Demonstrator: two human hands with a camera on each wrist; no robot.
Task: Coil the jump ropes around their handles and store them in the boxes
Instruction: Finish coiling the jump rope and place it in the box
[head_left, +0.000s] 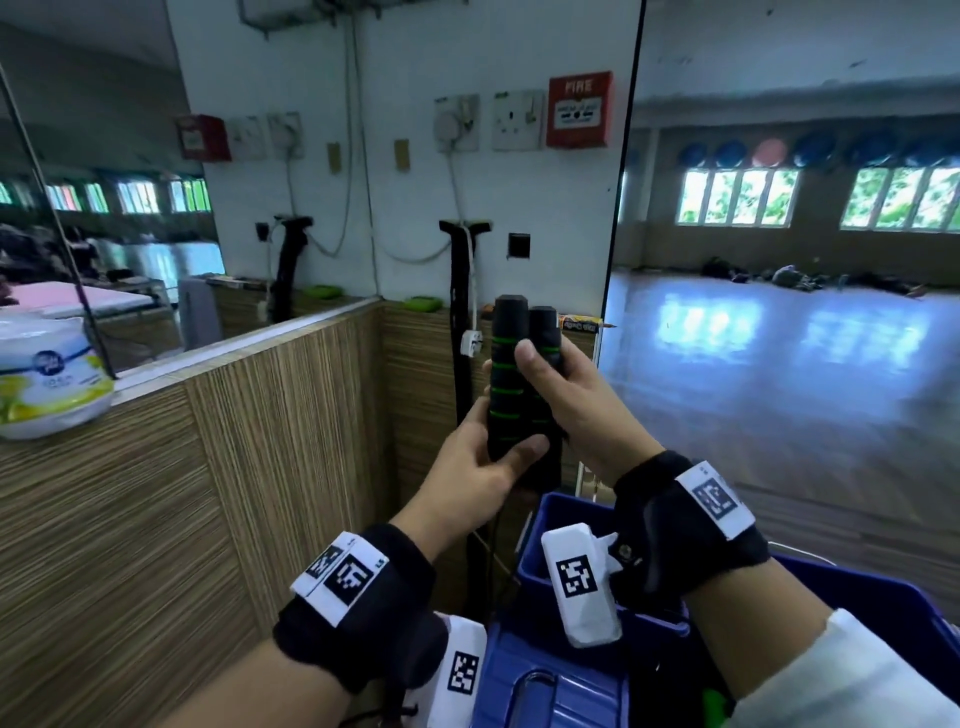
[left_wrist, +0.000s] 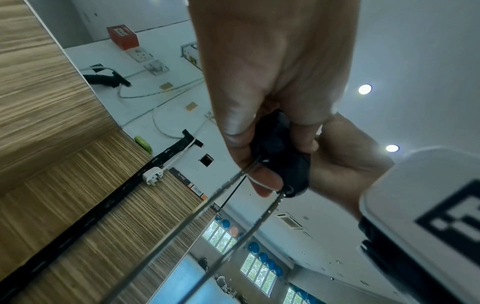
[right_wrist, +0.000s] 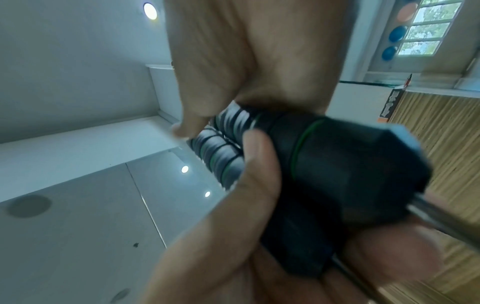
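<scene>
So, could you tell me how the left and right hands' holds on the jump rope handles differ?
The left hand grips the handles low, near the rope end; the right hand grips higher. The left thumb lies across the bottom, the right thumb mid-handle. Both curl round the same upright pair.

The hands (head_left: 519, 431) hide the handles' (head_left: 511, 358) lower ends; the rope (left_wrist: 182, 232) runs off-frame.

Matt foam handles (head_left: 511, 374), wood-grain panelling (head_left: 208, 467)
</scene>
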